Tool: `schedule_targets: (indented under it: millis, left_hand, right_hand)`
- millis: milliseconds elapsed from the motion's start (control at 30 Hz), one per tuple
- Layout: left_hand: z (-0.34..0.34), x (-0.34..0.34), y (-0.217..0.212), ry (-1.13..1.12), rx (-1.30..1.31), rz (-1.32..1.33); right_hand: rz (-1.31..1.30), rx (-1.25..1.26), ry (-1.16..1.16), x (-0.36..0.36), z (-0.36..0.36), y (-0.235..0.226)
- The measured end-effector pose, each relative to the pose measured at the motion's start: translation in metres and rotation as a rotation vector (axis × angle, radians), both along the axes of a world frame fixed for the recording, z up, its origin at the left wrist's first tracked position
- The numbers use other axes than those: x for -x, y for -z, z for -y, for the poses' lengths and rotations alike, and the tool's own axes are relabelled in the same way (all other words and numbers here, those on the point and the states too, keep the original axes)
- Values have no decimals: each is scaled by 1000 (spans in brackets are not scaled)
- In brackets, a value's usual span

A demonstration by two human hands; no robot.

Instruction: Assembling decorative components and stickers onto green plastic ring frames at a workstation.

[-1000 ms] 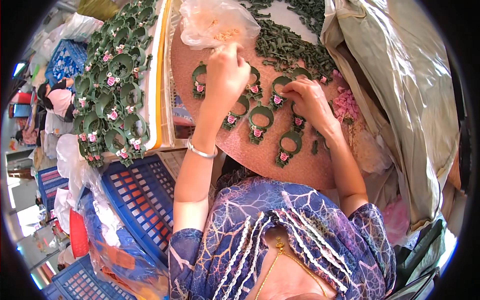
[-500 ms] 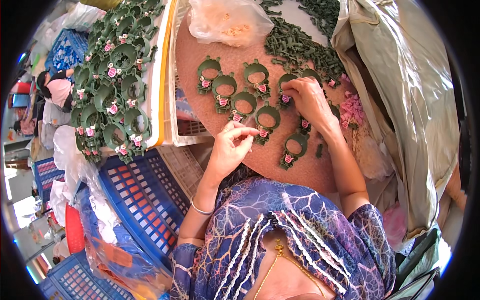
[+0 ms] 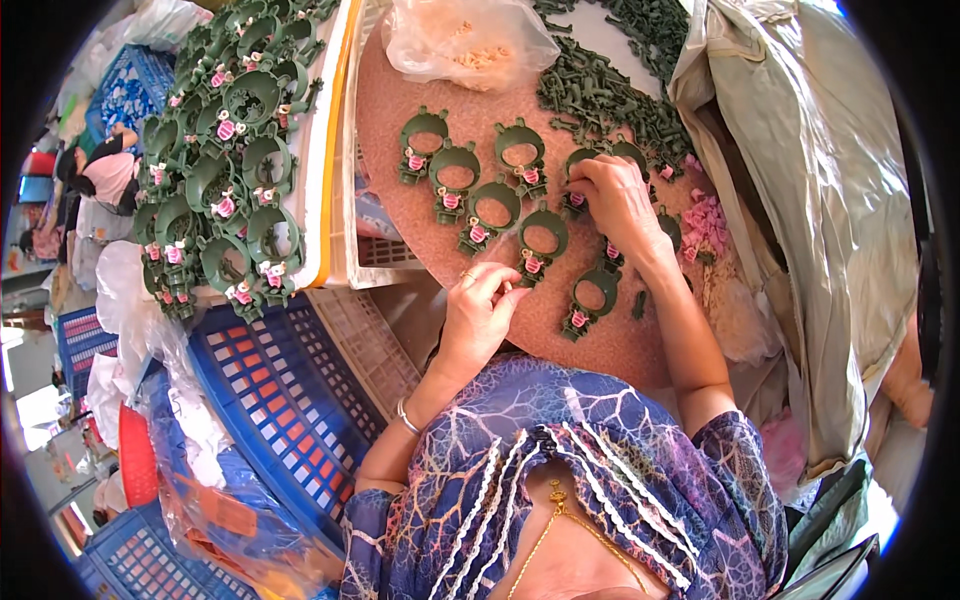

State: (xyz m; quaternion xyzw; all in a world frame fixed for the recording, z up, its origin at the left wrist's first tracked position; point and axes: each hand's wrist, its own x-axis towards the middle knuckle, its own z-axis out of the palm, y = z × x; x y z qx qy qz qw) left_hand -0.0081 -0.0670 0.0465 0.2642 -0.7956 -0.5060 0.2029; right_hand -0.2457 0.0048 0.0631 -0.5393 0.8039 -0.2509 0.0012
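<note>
On the round pinkish-brown tabletop (image 3: 430, 210) lie several green plastic ring-shaped parts, each with a small pink-and-white striped piece at one end. My right hand (image 3: 622, 205) reaches over one green ring part (image 3: 582, 160), its fingertips drawn together beside that part's pink piece. They cover whatever they grip. My left hand (image 3: 478, 315) is at the near edge of the tabletop, thumb and fingers pinched close below another green ring part (image 3: 543, 233). Anything in that pinch is too small to make out. A further ring part (image 3: 595, 292) lies between my forearms.
A white, yellow-rimmed tray (image 3: 338, 120) heaped with finished-looking green ring parts stands at left. Loose small green pieces (image 3: 610, 95) pile at the far right, near pink pieces (image 3: 705, 225). A clear bag (image 3: 470, 45) holds beige bits. A blue basket (image 3: 285, 390) sits below the tray.
My left hand has drawn back toward me and slightly right, away from the ring part's pink piece. My right hand stays at the same ring part. The view has shifted slightly.
</note>
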Motion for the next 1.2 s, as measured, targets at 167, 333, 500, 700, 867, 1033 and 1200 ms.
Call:
schedule_targets:
  millis: [167,333,500,700,867,1033,1200]
  left_hand:
    - [-1,-1,2,-81,-91,-115]
    - [6,1,-15,-89,-716,-250]
    - [9,11,-20,17,-1101,-390]
    - [-4,11,-8,50,-795,-329]
    - [-15,12,-9,369,508,-176]
    - [-33,15,2,457,541,-86]
    - [-41,17,13,305,513,-49]
  right_hand:
    - [-71,65,28,-8,-2,-17]
    - [451,-11,-220,-39,-22,-54]
    - [555,93,-454,-70,-25,-55]
    - [663,199,-156,-77,-47,-30]
    - [874,187,232,-68,-82,-28]
    - [765,190,222,-69,-110,-19]
    - [510,239,260,-90,-106,-17]
